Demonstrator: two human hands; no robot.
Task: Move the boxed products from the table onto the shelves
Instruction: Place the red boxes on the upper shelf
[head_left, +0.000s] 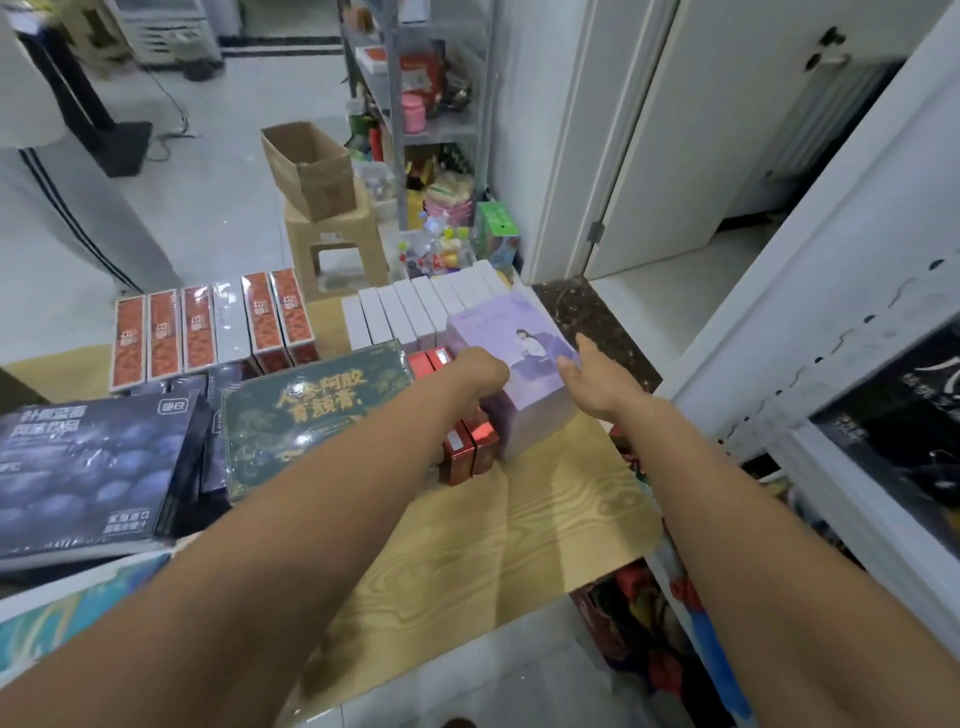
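Note:
A pale purple box (496, 332) with a printed seated figure stands at the right of the wood-grain table (519, 525). My left hand (480, 371) grips its left side, fingers curled out of sight against it. My right hand (597, 379) presses the box's right edge with straight fingers, thumb raised. Other boxed products lie on the table: a flat dark green box (311, 410), stacked dark blue boxes (88, 462), a row of orange boxes (200, 330), a row of white boxes (410, 312), and small shiny red boxes (465, 454) beside the purple one.
A white shelf unit (831, 374) rises at the right with a dark box on it. A metal rack (395, 104) of goods stands at the back. An open carton (311, 166) sits on a plastic stool (337, 244). A person's legs (67, 208) stand at left.

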